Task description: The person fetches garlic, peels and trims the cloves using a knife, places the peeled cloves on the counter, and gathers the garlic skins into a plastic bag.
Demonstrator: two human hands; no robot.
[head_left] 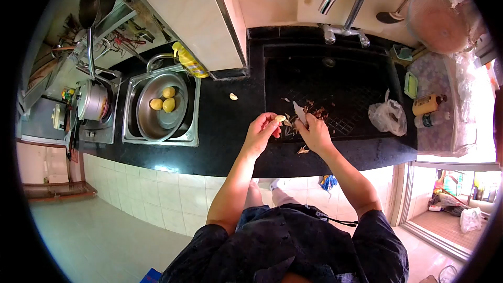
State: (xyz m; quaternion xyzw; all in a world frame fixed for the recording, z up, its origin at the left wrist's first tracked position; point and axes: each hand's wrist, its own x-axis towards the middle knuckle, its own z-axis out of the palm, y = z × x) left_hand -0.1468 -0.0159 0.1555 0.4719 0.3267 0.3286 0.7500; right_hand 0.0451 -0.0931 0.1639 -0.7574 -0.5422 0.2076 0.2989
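Over the front edge of the black sink (367,81), my left hand (262,130) pinches a pale garlic clove (281,118) between thumb and fingertips. Loose bits of skin hang just beside the clove. My right hand (316,133) is closed round a small knife (299,111), its blade pointing up and away from me, a short gap from the clove; the handle is mostly covered by my fingers. Brown and whitish garlic skins (320,112) lie scattered in the sink beyond my right hand. A second peeled clove (233,96) rests on the black counter to the left.
A steel sink (194,110) at left contains a metal basin (176,85) with three yellow, round items (155,104). Near it stands a yellow spray bottle (188,60). The faucet (346,26) rises behind the black sink; a plastic bag (387,116) sits at its right.
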